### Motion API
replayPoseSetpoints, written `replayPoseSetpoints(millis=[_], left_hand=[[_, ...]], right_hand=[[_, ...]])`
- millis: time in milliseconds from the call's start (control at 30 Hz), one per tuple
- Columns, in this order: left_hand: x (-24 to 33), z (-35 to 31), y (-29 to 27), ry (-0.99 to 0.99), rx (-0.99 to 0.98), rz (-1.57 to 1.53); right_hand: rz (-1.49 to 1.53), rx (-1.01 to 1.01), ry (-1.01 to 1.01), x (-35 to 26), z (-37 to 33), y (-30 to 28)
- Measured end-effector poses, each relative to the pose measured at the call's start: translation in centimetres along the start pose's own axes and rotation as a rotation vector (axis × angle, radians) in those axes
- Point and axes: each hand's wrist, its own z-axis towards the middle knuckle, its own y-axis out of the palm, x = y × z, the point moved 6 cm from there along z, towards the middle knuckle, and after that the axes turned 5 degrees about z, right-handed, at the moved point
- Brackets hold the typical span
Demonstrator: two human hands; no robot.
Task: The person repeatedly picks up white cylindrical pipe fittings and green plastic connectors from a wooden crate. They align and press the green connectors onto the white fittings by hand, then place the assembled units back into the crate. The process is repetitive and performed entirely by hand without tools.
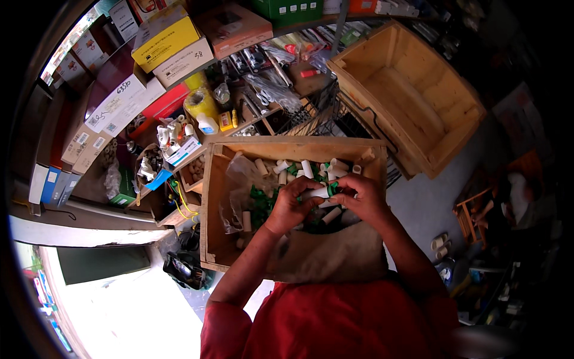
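Observation:
Above a wooden box I hold a short white plastic tube. My left hand is closed around the tube's left part. At its right end sits a green plastic piece, pinched in the fingers of my right hand. How far the green piece goes into the tube cannot be made out. Below and beyond my hands, the box holds several loose white tubes and a heap of small green pieces. A clear plastic bag lies along its left side. A brownish cloth covers the near edge.
A second wooden box stands tilted at the far right. Shelves at the left and back carry cartons, among them a yellow box, besides tools and fittings. A dark bag lies at the lower left. Footwear rests on the floor at right.

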Motion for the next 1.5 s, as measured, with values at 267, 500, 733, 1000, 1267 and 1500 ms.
replayPoseSetpoints(millis=[267, 500, 733, 1000, 1267, 1500], left_hand=[[0.3, 0.3, -0.1, 0.092, 0.013, -0.077], [0.2, -0.1, 0.3, -0.163, -0.139, -0.126], [-0.3, -0.3, 0.5, -0.183, -0.211, -0.234], [-0.3, -0.3, 0.5, -0.225, -0.254, -0.296], [0.3, -0.3, 0.3, -0.150, -0.260, -0.303], [0.0, -0.5, 0.4, -0.241, -0.288, -0.338]], right_hand=[[0.139, 0.004, -0.022, -0.6, -0.2, -0.1], [0.112, -0.005, -0.060, -1.4, -0.3, -0.1], [0.161, -0.035, -0.061, -1.6, -0.4, 0.1], [0.063, -0.009, -0.133, -2.1, -0.5, -0.1], [0.041, 0.003, -0.169, -1.9, -0.6, 0.1], [0.016, -0.009, -0.175, -1.7, -0.8, 0.2]])
